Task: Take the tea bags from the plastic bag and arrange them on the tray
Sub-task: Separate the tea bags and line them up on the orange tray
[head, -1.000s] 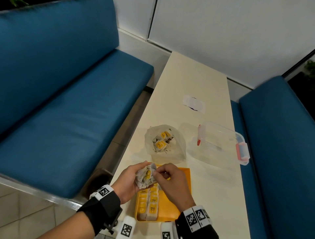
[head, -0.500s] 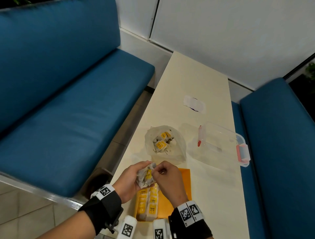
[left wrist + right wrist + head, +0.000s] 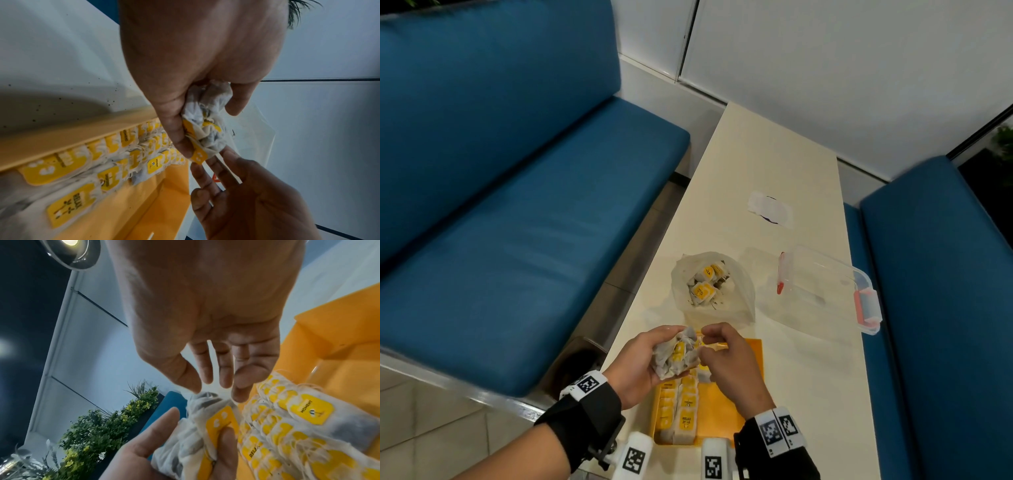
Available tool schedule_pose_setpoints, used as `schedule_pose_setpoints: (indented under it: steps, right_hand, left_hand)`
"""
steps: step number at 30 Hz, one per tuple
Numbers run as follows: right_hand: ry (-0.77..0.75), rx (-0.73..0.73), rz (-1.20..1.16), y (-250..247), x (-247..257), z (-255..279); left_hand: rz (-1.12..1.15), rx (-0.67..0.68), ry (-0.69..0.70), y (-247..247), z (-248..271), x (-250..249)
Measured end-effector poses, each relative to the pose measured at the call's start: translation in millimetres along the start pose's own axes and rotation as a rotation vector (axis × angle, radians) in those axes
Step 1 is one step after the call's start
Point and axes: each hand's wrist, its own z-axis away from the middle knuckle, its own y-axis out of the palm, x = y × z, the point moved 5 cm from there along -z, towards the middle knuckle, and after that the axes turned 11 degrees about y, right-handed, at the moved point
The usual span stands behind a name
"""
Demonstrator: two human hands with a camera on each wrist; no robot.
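Note:
My left hand (image 3: 650,356) grips a crumpled clump of tea bags (image 3: 678,356) with yellow tags, held just above the near left of the orange tray (image 3: 726,404). My right hand (image 3: 709,342) meets it from the right. Its thumb and fingertips (image 3: 205,381) pinch the edge of one tea bag in the clump (image 3: 197,431). Two rows of tea bags (image 3: 681,411) lie along the tray's left side. Beyond the tray, the clear plastic bag (image 3: 722,308) lies open on the table, holding more tea bags (image 3: 703,284).
A clear plastic container (image 3: 825,291) with red latches sits right of the bag, near the table's right edge. A white sticker (image 3: 770,209) lies farther back on the cream table (image 3: 756,154). Blue benches (image 3: 517,222) flank the narrow table on both sides.
Both hands stay together over the tray with the clump. The right hand's fingers have shifted slightly on it.

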Motion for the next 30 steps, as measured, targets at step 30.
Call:
schedule_pose_setpoints:
  steps: [30]
  right_hand:
    - [-0.031,-0.062,-0.181,-6.7,-17.1,-0.1]
  left_hand:
    - [-0.134,0.042,0.051,-7.6,-2.1,7.1]
